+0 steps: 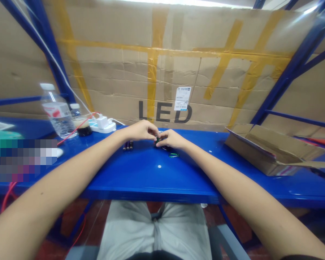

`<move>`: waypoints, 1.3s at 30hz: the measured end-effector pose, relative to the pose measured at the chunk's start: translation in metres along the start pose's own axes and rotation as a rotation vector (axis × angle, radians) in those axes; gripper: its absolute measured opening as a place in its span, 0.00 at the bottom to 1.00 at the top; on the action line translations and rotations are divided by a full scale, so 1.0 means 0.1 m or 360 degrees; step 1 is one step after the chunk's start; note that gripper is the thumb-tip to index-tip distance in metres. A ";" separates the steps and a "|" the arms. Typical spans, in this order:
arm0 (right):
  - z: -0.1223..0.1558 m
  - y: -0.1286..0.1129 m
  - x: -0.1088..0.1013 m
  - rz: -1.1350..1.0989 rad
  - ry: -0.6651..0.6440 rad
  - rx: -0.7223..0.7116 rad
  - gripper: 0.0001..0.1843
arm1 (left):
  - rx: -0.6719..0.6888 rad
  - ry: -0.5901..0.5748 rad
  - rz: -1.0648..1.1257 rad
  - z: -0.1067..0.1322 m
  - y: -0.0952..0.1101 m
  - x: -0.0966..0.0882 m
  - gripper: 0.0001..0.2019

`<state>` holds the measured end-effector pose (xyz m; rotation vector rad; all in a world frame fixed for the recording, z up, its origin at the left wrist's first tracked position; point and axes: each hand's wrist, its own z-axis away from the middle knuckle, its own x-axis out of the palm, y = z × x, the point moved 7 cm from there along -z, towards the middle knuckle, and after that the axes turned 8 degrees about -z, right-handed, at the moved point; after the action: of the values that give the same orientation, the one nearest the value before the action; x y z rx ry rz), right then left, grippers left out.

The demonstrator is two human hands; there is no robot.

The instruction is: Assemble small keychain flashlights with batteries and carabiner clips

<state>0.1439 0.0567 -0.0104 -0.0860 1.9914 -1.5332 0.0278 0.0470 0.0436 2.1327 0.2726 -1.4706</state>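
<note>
Above the blue table, my left hand (pixel 143 130) and my right hand (pixel 172 139) meet at the fingertips, both closed in a pinch. Between them is a small dark green thing (pixel 157 140), mostly covered by the fingers, its kind too small to make out. Just below my right hand lies a green loop, like a carabiner (pixel 174 155). Some dark, thin items beside my right palm are partly hidden. Several short dark cylinders (pixel 128 146) stand side by side under my left wrist.
An open cardboard box (pixel 271 151) sits on the blue table (pixel 151 180) at the right. To the left are a clear water bottle (pixel 58 112), a bottle of dark liquid (pixel 82 124), and a white power strip (pixel 104 126) with a red cable. Large cardboard (pixel 119 79) walls the back.
</note>
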 end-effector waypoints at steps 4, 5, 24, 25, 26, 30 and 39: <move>-0.01 0.00 -0.01 0.0012 0.0022 0.0002 0.16 | 0.0003 -0.0025 -0.0053 0.00 0.03 0.01 0.11; 0.00 -0.01 -0.01 0.0025 0.0026 0.0002 0.16 | 0.0003 -0.0019 -0.0067 0.00 0.04 0.01 0.11; 0.04 -0.17 -0.57 0.0812 0.0419 -0.0160 0.10 | -0.0157 0.0225 -0.0068 -0.02 -0.17 0.01 0.09; 0.06 -0.14 -0.60 0.0863 0.0400 -0.0078 0.10 | -0.0179 0.0261 -0.0012 -0.02 -0.22 0.01 0.10; 0.07 -0.11 -0.62 0.0908 0.0349 -0.0003 0.09 | -0.0202 0.0288 0.0044 -0.02 -0.27 0.02 0.10; 0.10 -0.01 -0.57 0.1047 0.0125 0.0208 0.08 | -0.0184 0.0346 0.0309 -0.06 -0.39 0.09 0.09; 0.12 -0.06 -0.44 0.1075 0.0067 0.0211 0.08 | -0.0259 0.0424 0.0885 -0.09 -0.32 0.14 0.06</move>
<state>0.1835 0.0628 0.0121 0.6148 1.6879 -1.2093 0.0263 0.0768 0.0232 2.0450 -0.1032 -0.8233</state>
